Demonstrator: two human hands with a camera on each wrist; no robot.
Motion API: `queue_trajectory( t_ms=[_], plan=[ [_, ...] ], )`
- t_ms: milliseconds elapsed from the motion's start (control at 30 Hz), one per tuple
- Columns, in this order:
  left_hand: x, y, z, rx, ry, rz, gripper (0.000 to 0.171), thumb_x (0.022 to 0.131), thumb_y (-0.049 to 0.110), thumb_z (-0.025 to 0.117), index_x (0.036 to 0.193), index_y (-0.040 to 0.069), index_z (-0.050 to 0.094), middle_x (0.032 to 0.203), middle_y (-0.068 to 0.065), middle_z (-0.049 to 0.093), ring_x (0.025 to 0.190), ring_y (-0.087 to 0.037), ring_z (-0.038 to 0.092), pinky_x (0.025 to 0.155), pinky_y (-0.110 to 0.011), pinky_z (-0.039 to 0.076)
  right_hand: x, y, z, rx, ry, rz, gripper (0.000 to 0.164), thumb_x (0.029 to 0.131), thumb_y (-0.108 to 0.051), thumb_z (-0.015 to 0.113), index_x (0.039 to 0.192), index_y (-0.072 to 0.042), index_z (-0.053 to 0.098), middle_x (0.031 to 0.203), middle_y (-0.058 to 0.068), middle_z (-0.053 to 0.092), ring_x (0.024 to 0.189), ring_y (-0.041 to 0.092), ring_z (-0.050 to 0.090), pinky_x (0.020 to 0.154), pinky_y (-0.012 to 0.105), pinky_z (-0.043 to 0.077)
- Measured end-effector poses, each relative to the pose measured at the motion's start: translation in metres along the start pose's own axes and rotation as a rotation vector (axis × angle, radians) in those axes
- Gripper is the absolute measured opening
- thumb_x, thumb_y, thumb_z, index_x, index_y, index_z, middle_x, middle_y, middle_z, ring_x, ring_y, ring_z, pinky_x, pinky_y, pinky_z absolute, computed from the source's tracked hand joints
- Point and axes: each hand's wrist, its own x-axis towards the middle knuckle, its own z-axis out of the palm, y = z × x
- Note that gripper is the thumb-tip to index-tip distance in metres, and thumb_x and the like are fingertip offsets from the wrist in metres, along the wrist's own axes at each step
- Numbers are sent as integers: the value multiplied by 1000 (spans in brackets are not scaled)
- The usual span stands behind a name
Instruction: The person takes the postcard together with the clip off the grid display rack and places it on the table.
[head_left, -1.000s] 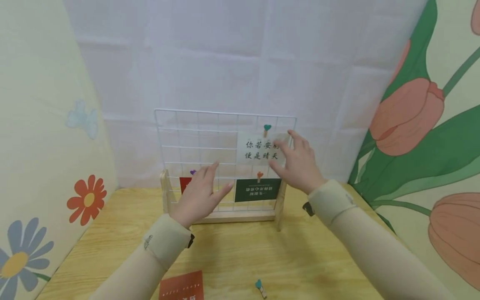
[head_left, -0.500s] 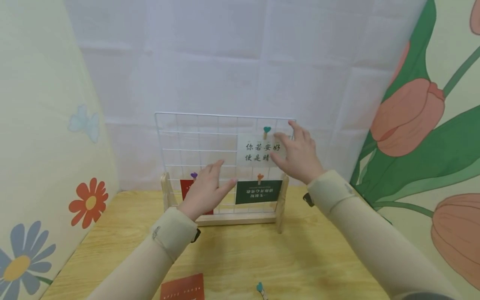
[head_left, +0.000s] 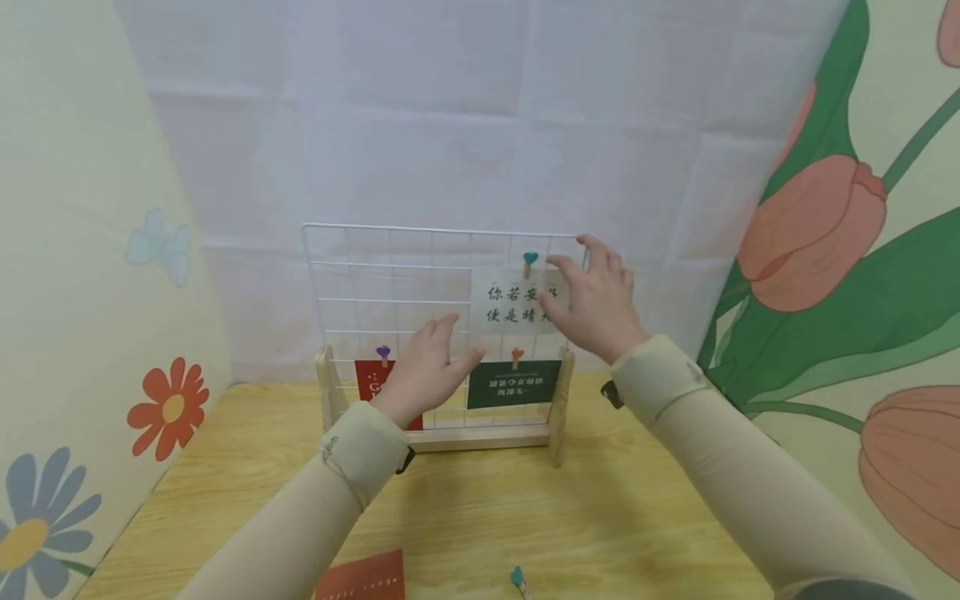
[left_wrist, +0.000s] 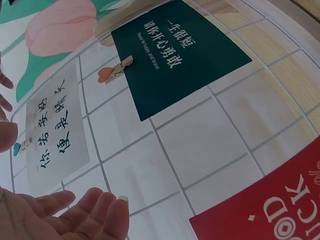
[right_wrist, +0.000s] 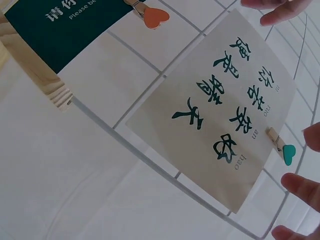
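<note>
Hung at the upper right of a wire grid (head_left: 442, 231), a white card (head_left: 506, 304) with two rows of dark characters, pinned at the top edge by a teal heart clip (head_left: 530, 260). Close by the card's right side, a right hand (head_left: 603, 304) with fingers spread and slightly bent, gripping nothing — fingertips near the clip but apart from it in the right wrist view. Cannot tell about contact with the wire at the grid's upper corner.

Lower and further left, a left hand (head_left: 423, 367) with relaxed fingers, likewise holding nothing, in front of the grid. Partly hidden behind it, a red card (head_left: 367, 375) under a purple heart clip (head_left: 383, 354). Near the left thumb and below the white card, a green card (head_left: 513, 383) held by an orange heart clip (head_left: 517, 357), lettering upside down in the head view.

Beneath the grid, a wooden stand (head_left: 480, 439) on a wood-grained table (head_left: 480, 508). Toward the near edge, a second red card (head_left: 371, 575), cut off by the frame, and right of it a loose teal clip (head_left: 517, 577).

Behind, a creased white cloth (head_left: 412, 125); on the right, a panel with large pink tulips (head_left: 813, 233) — on the left, one with a red flower (head_left: 172, 408).
</note>
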Motion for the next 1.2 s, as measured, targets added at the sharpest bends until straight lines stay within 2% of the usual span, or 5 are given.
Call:
queue_trajectory(
  t_ms=[367, 733, 967, 1100, 1200],
  plan=[
    [9, 1, -1, -53, 3, 13, 78, 105, 45, 57, 161, 1, 26, 159, -22, 37, 143, -41, 40, 111, -62, 36, 13, -7, -3, -7, 4, -18, 54, 102, -45, 58, 148, -15, 55, 167, 18, 16, 151, 42, 16, 114, 66, 21],
    [21, -3, 7, -90, 17, 29, 75, 105, 42, 60, 160, 3, 28, 155, -21, 41, 140, -39, 42, 110, -63, 38, 30, -6, -2, -31, 3, -22, 53, 103, -46, 56, 147, -17, 56, 168, 18, 16, 152, 41, 15, 117, 64, 18],
    [25, 1, 7, -151, 0, 43, 69, 105, 42, 59, 159, 8, 32, 153, -16, 43, 137, -35, 45, 109, -62, 39, 40, -10, -8, -77, -11, -49, 51, 103, -45, 58, 145, -18, 59, 168, 16, 20, 152, 41, 17, 117, 63, 16],
    [28, 3, 7, -221, -16, 70, 58, 105, 38, 60, 155, 16, 39, 149, -12, 49, 134, -33, 51, 105, -62, 43, 42, -13, -9, -114, -54, -32, 47, 105, -44, 54, 145, -20, 60, 168, 14, 21, 152, 40, 16, 117, 65, 12],
    [28, 2, 8, -252, -15, 59, 53, 105, 36, 60, 152, 19, 43, 146, -10, 52, 131, -33, 54, 102, -61, 47, 44, -15, -8, -133, -80, -18, 45, 106, -44, 50, 144, -22, 60, 168, 13, 21, 152, 40, 15, 117, 67, 10]
  ],
)
